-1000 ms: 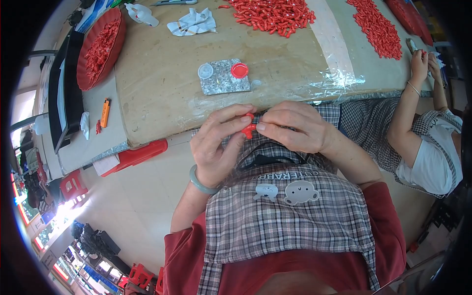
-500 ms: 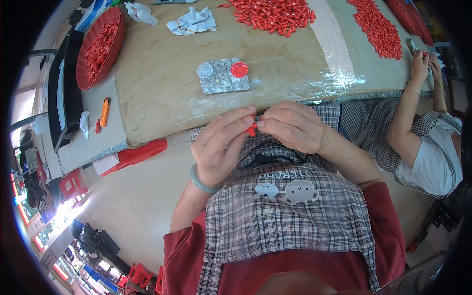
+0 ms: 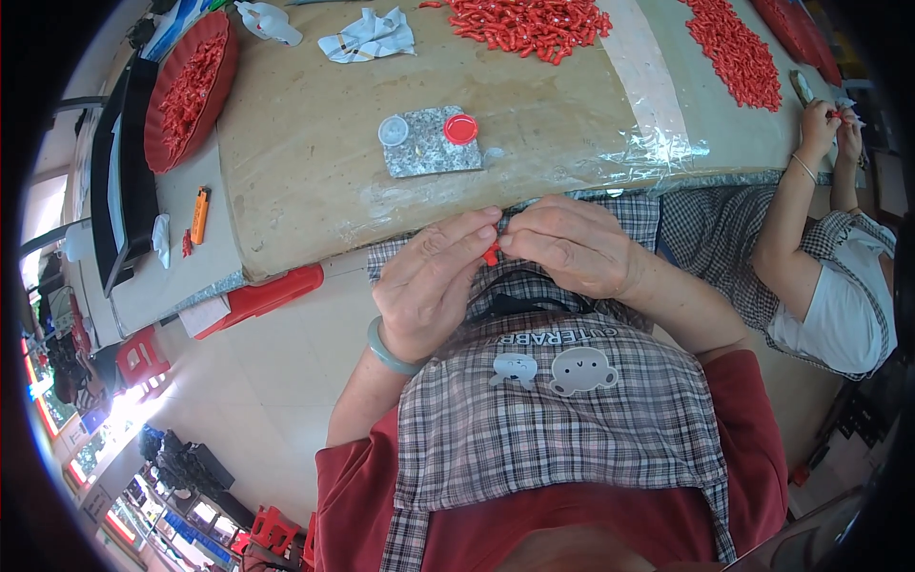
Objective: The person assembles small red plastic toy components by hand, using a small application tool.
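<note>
Just in front of the table edge, my left hand [image 3: 434,272] is closed in a pinch on a small glossy red piece [image 3: 492,255], only part of which shows between the fingertips. My right hand [image 3: 577,250] meets it from the other side, thumb and fingers pressed together against the piece; anything else in that pinch is hidden or too small to name. Beyond my hands lies a speckled grey stone slab [image 3: 434,157]. On it sit a whitish round cap [image 3: 393,132] at the left and a red round cap [image 3: 460,130] at the right.
Heaps of similar red pieces [image 3: 529,24] lie at the back, more in a red basin [image 3: 157,143] at left. A crumpled cloth [image 3: 367,38], a white bottle [image 3: 269,23] and an orange lighter [image 3: 200,215] are around. At right, a co-worker's hands [image 3: 827,129] hold something red.
My hands stay together at the table edge, with the fingers shifting slightly and less of the red piece showing. The co-worker's hands have moved a little, and a red piece now shows between them.
</note>
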